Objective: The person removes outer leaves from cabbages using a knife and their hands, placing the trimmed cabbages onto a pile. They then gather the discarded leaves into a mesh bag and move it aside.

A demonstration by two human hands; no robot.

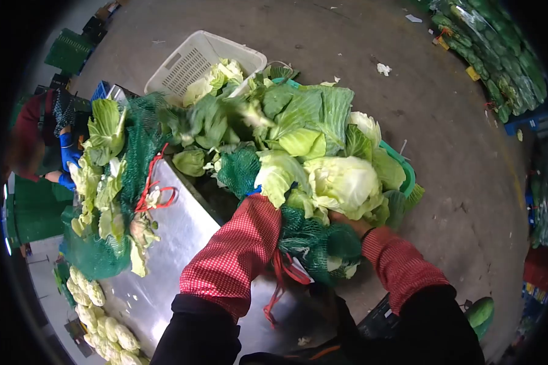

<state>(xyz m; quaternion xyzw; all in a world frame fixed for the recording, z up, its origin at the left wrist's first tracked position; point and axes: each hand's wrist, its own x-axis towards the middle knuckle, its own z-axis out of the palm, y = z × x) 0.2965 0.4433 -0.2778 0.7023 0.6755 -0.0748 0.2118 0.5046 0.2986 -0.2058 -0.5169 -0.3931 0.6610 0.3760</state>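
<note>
A pale cabbage head (344, 185) lies before me on a heap of loose outer leaves (313, 115). My right hand (352, 224) cups its lower right side, the fingers hidden under it. Bits of blue glove show my left hand (255, 191) around a light green cabbage leaf (276, 173), which covers most of the fingers. Green mesh bags (304, 240) lie below and beside my hands, one with a red tie (280, 274). A turquoise basket rim (406, 173) shows at the heap's right.
A steel table (179, 243) stands at left, with leaves and a green net (100, 246) on it. A white crate (176, 70) sits behind the heap. Another person's blue-gloved hand (70, 152) works at far left. Wrapped green produce (499, 61) is stacked at right.
</note>
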